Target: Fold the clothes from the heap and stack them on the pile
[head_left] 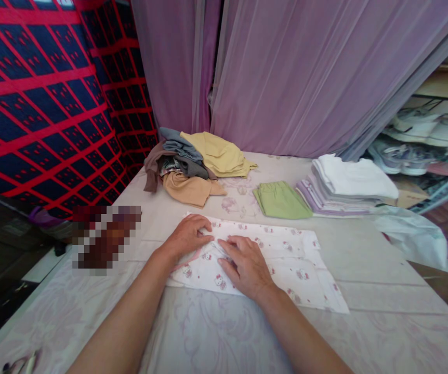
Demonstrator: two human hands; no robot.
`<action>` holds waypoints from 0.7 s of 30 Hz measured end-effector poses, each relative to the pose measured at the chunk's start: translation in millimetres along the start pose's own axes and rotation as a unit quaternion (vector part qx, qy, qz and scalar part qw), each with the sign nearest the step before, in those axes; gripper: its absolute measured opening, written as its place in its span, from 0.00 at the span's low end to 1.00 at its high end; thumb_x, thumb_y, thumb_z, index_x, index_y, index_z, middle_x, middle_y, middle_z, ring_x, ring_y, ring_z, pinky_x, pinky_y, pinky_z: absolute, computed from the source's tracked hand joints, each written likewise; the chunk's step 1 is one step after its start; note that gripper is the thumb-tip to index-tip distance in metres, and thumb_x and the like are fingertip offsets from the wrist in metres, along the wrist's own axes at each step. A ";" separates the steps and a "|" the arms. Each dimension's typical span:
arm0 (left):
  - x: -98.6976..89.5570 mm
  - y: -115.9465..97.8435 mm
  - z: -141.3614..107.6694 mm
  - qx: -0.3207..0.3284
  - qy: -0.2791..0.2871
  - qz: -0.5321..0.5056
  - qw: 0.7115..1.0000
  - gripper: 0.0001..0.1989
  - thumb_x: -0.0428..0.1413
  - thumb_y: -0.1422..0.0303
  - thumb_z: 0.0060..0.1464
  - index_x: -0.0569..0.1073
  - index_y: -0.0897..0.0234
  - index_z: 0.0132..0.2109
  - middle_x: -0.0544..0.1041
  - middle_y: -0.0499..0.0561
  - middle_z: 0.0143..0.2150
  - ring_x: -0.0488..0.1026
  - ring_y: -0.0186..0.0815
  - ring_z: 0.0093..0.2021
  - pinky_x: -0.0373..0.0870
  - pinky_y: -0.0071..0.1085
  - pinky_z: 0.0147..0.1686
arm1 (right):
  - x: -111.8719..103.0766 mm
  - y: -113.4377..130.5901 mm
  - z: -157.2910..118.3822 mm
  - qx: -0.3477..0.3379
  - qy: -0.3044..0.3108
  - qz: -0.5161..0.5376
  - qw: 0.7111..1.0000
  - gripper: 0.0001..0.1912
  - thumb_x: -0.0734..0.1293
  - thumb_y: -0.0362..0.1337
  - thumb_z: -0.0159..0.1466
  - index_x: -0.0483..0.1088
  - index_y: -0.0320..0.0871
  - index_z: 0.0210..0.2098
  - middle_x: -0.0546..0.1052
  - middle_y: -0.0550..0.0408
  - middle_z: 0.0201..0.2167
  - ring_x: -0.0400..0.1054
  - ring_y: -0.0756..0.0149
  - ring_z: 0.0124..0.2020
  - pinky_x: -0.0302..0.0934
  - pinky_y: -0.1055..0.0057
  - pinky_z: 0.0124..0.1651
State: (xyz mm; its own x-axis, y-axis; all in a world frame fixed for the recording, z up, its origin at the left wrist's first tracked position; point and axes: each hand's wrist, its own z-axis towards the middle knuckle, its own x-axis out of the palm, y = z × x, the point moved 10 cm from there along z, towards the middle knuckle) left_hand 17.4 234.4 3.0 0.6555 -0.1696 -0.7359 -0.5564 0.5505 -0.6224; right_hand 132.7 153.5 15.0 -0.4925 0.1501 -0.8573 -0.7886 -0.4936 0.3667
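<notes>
A white garment with a small cartoon-cat print and pink trim [286, 244] lies spread and partly folded on the bed-like surface in front of me. My left hand [188, 236] rests on its left end, fingers curved and thumb held apart from them. On the middle of the cloth lies my right hand [249, 267], palm down, its fingers reaching left and the thumb spread away. The fingertips of both hands come close together over the fabric. Beyond the garment sits a folded green pair of elastic-waist bottoms [282, 200].
A loose heap of clothes [190, 171] lies at the back left, with a yellow piece [218, 156] on it. At the back right stands a folded stack topped by a white shirt [352, 176]. A shoe rack [422, 130] is beyond the right edge; purple curtains [286, 78] hang behind.
</notes>
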 end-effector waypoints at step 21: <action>1.1 -5.0 1.3 0.008 -0.003 0.043 0.999 0.03 0.59 0.68 0.49 0.73 0.61 0.34 0.75 0.49 0.37 0.69 0.38 0.43 0.64 0.35 0.46 | -3.4 -3.6 -4.2 0.001 -0.010 0.016 1.000 0.09 0.64 0.34 0.60 0.74 0.46 0.38 0.74 0.52 0.37 0.66 0.63 0.39 0.58 0.64 0.44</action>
State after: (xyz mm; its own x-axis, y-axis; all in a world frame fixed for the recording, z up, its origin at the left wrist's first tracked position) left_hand 21.6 232.6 5.7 0.6080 -0.1165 -0.7853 -0.6033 0.5753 -0.5524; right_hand 138.7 151.1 15.1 -0.5247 0.1523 -0.8376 -0.7731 -0.4972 0.3939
